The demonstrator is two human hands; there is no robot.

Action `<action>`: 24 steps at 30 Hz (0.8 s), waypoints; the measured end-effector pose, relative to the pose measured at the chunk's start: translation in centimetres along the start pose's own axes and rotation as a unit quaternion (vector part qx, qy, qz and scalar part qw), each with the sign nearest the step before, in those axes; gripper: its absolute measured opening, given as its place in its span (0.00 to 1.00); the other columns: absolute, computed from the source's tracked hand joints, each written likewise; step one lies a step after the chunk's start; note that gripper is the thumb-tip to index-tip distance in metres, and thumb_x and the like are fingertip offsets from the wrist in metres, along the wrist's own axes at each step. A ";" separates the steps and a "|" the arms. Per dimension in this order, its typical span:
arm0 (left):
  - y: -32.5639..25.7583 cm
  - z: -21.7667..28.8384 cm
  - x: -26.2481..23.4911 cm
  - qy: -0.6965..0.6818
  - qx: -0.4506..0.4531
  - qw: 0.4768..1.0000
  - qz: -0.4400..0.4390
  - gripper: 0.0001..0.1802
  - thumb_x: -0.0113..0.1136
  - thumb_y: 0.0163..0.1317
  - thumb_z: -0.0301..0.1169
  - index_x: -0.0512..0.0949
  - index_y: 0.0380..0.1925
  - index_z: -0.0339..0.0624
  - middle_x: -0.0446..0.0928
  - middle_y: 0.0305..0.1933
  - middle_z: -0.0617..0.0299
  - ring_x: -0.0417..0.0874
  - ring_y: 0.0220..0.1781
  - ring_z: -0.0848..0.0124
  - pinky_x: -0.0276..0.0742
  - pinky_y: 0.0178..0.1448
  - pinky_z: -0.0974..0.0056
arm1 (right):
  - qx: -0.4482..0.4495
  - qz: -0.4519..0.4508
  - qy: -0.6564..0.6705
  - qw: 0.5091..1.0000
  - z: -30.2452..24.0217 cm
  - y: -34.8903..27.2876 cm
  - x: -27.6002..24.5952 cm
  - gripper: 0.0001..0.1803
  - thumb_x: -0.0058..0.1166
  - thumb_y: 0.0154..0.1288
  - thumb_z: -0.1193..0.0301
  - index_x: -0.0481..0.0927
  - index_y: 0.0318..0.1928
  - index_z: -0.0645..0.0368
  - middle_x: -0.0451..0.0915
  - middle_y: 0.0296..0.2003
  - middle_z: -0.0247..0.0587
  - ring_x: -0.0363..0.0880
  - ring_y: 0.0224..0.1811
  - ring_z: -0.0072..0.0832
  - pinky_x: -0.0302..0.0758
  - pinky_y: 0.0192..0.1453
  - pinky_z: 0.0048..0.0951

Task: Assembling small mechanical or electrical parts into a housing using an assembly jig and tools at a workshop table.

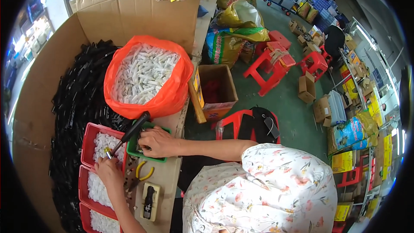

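My left hand [108, 171] is closed at the metal end of a long black-handled piece [135, 128], which slants up and right over a red bin [87, 146] of small white parts. A gold-coloured bit shows near my fingertips. My right hand [157, 142] reaches into a green tray [160, 159] with its fingers pinched together. What they hold, if anything, is too small and hidden to name. Yellow-handled pliers [145, 173] lie on the table just below the tray. Nearer me sits a cream block [150, 202] with a black piece on it.
A heap of black strips [71, 116] fills a big cardboard box [36, 108] at left. An orange bag [183, 75] of white pieces stands behind the tray. More red bins [86, 215] line up toward me. An open carton [222, 84] and red stools [271, 67] stand to the right.
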State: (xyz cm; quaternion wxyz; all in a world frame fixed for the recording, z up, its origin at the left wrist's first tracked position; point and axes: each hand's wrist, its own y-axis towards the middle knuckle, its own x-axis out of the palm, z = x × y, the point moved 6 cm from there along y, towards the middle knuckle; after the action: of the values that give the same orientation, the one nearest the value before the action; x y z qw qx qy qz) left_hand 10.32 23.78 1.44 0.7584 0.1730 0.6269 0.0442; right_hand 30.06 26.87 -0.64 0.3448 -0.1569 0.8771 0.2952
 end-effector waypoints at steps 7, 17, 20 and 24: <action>0.4 -1.7 2.4 -0.014 0.056 0.998 -0.026 0.03 0.61 0.44 0.21 0.76 0.20 0.35 0.75 0.26 0.49 0.76 0.38 0.50 0.68 0.42 0.49 | 0.020 -0.057 -0.008 0.998 0.2 0.5 0.0 0.06 0.56 0.53 0.69 0.78 0.30 0.58 0.74 0.28 0.39 0.77 0.37 0.38 0.68 0.42 0.41; 0.2 -0.2 1.0 -0.019 0.073 0.997 0.023 0.02 0.55 0.47 0.19 0.77 0.20 0.34 0.76 0.26 0.45 0.76 0.34 0.46 0.72 0.43 0.49 | -0.012 -0.032 0.096 0.995 0.7 0.7 -0.1 0.06 0.57 0.52 0.72 0.77 0.29 0.63 0.78 0.27 0.48 0.79 0.37 0.47 0.73 0.43 0.45; -0.1 -1.6 2.4 0.003 0.096 0.995 -0.003 0.03 0.53 0.49 0.18 0.72 0.20 0.36 0.74 0.26 0.46 0.75 0.33 0.46 0.71 0.44 0.48 | 0.006 -0.050 0.140 0.989 0.8 0.8 -0.4 0.07 0.56 0.54 0.72 0.77 0.29 0.64 0.79 0.28 0.49 0.79 0.37 0.48 0.73 0.43 0.45; 0.0 -1.9 2.8 0.009 0.074 0.997 -0.020 0.04 0.53 0.49 0.18 0.71 0.20 0.37 0.74 0.25 0.46 0.75 0.33 0.46 0.72 0.46 0.48 | -0.002 -0.054 0.161 0.985 0.4 1.1 -0.6 0.08 0.54 0.57 0.71 0.76 0.31 0.65 0.79 0.28 0.51 0.79 0.36 0.48 0.73 0.42 0.45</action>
State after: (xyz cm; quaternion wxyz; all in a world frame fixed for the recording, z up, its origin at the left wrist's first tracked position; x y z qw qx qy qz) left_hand 9.03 25.00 -1.43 0.7387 0.2160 0.6383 -0.0162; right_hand 30.20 28.01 -0.01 0.2137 -0.2506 0.9108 0.2490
